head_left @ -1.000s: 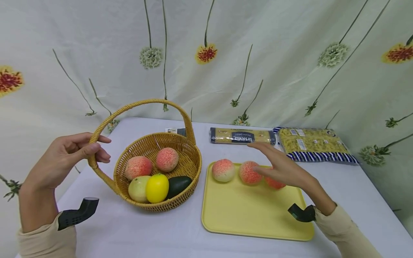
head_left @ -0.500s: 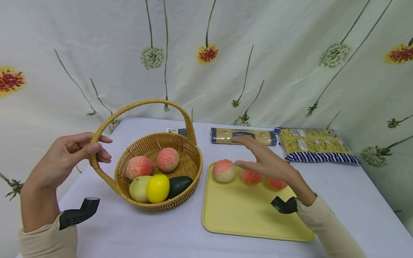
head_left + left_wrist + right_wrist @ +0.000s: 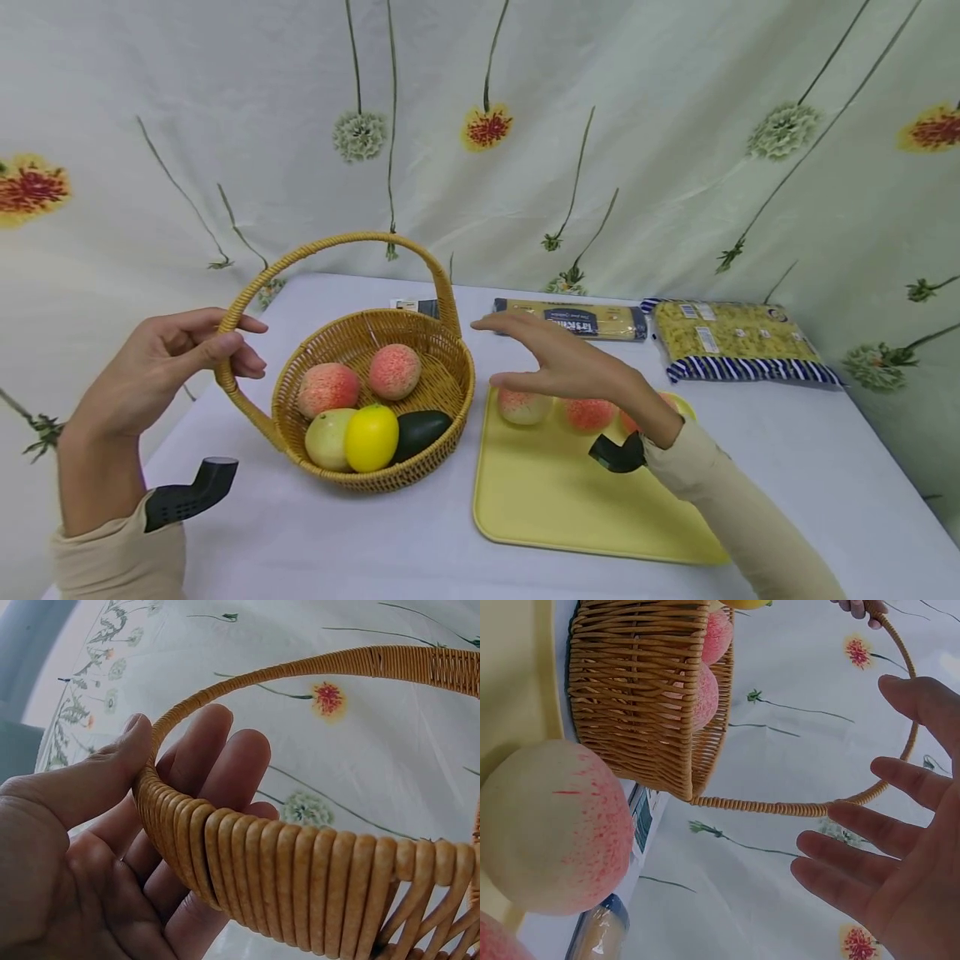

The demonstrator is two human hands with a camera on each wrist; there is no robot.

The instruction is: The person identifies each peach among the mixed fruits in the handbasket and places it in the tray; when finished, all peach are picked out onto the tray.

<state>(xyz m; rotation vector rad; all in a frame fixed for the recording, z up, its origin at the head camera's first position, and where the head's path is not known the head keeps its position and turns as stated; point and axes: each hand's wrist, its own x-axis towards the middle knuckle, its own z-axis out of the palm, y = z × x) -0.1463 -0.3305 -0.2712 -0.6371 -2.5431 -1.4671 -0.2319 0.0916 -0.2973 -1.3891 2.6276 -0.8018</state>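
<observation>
I have the left hand (image 3: 167, 358) curled round the near side of the handle (image 3: 345, 239), thumb against fingers; the right hand (image 3: 558, 357) hangs over the far side of the tray (image 3: 570, 504), fingers spread towards the basket (image 3: 437, 385), holding nothing. The basket sits just left of the tray with five fruits in it, one a yellow fruit (image 3: 371, 438); three peaches (image 3: 523, 408) lie on the tray. I judge the step as steadying the basket; the next move calls for bringing the right fingers to the handle's free side, left grip firm.
</observation>
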